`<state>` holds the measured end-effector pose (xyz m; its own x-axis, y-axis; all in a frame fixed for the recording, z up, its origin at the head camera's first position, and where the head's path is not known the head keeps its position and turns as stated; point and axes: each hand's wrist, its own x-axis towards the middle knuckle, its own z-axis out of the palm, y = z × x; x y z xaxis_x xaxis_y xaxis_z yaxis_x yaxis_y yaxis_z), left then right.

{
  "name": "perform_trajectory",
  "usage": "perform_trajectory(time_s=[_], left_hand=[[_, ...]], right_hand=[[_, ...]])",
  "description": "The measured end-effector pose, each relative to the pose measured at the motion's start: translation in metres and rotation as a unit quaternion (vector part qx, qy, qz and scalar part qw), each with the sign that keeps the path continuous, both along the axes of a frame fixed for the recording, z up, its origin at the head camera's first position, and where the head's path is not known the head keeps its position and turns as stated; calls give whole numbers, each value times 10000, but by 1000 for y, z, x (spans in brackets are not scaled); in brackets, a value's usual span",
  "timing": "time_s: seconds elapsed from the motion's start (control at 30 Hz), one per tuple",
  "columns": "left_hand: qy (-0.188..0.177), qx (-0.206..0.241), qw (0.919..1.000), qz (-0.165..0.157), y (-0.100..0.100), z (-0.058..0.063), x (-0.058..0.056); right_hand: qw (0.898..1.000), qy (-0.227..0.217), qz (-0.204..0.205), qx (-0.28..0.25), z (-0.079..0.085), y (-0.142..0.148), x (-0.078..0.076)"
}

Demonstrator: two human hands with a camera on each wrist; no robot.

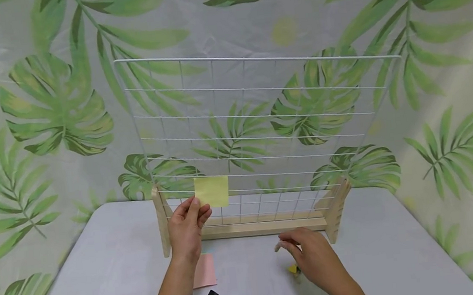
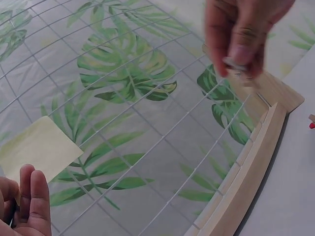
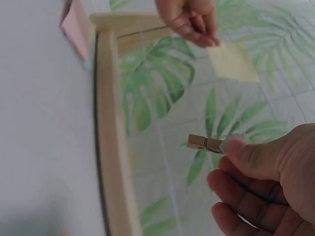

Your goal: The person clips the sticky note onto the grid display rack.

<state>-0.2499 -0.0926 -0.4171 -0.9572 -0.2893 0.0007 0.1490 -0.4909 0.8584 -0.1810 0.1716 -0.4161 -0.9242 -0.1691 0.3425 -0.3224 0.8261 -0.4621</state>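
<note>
My left hand (image 1: 187, 232) pinches a yellow sticky note (image 1: 216, 191) by its lower left corner, up against the lower rows of the white wire grid (image 1: 245, 89). In the right wrist view the note (image 3: 235, 63) hangs flat from the fingertips. My right hand (image 1: 315, 257) holds a small wooden clothespin (image 3: 198, 142) between thumb and forefinger, low in front of the grid's right side. The clothespin's far end points away from the fingers, and its other end is covered by the thumb. The two hands are apart.
The grid stands in a wooden base (image 1: 266, 227) with upright side pieces (image 1: 339, 211). A stack of pink sticky notes (image 1: 205, 271) lies on the white table (image 1: 107, 276) beside my left forearm. Small yellow and dark pieces (image 1: 294, 269) lie beneath my right hand. A leaf-patterned cloth (image 1: 59, 103) hangs behind.
</note>
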Motion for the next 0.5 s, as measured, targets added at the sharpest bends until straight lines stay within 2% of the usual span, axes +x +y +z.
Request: perform_trajectory(time_s=[0.2, 0.5], left_hand=[[15, 30, 10000, 21, -1, 0, -1], [43, 87, 9999, 49, -2, -1, -1]], right_hand=[[9985, 449, 256, -167, 24, -23, -16], [9947, 856, 516, -248, 49, -46, -36]])
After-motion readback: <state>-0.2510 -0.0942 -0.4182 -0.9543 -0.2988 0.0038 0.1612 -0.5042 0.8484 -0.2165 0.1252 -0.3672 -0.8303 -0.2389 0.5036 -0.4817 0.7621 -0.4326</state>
